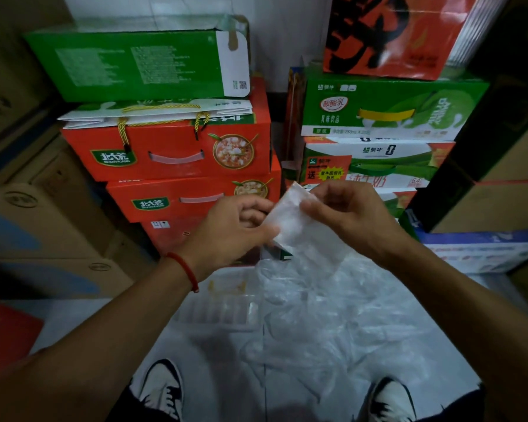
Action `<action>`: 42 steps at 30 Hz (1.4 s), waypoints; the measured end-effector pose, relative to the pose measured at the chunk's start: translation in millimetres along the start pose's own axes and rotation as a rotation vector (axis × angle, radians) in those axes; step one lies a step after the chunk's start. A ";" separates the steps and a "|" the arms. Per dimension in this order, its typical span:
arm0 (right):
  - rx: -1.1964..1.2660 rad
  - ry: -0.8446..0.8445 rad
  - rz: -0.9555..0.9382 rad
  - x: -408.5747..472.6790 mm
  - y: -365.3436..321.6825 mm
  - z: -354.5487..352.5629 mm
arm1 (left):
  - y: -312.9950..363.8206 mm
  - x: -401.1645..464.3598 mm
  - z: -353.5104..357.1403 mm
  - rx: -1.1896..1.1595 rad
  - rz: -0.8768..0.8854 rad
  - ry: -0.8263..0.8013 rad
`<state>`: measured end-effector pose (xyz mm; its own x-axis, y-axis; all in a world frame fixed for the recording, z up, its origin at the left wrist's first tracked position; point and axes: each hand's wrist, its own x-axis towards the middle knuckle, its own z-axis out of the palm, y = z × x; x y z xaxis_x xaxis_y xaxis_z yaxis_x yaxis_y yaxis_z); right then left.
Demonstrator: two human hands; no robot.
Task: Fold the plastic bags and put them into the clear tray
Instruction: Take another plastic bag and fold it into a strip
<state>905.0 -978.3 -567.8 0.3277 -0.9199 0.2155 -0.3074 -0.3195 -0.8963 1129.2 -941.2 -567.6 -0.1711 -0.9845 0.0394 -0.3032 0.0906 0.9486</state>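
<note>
The plastic bag [287, 222] is thin, clear and crinkled; its upper part is folded into a narrow whitish strip, and the rest trails loose down to the floor. It is held up in front of the stacked cartons. The left hand [229, 229] pinches the strip's lower left edge; the right hand [348, 214] curls round its upper right edge. Below, the clear tray [217, 312] lies on the floor, just beside the trailing plastic.

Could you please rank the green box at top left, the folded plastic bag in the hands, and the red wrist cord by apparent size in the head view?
1. green box
2. folded plastic bag, though nearness to the camera enlarges it
3. red wrist cord
</note>
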 end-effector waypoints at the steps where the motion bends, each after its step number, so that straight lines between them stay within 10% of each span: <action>1: 0.011 -0.007 0.019 -1.0 1.0 -2.0 | -0.9 0.5 0.2 0.028 0.034 0.031; 28: 0.085 0.016 -0.011 -3.2 -7.2 4.2 | 7.0 0.0 -4.6 0.145 0.188 0.122; 42: 0.196 0.192 0.007 -2.9 -14.7 3.4 | 11.0 0.0 3.9 -0.424 -0.070 -0.050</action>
<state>911.6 -970.2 -556.6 0.1448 -0.9543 0.2615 -0.1239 -0.2797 -0.9521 1122.2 -939.6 -558.4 -0.2119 -0.9767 -0.0351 0.0943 -0.0562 0.9940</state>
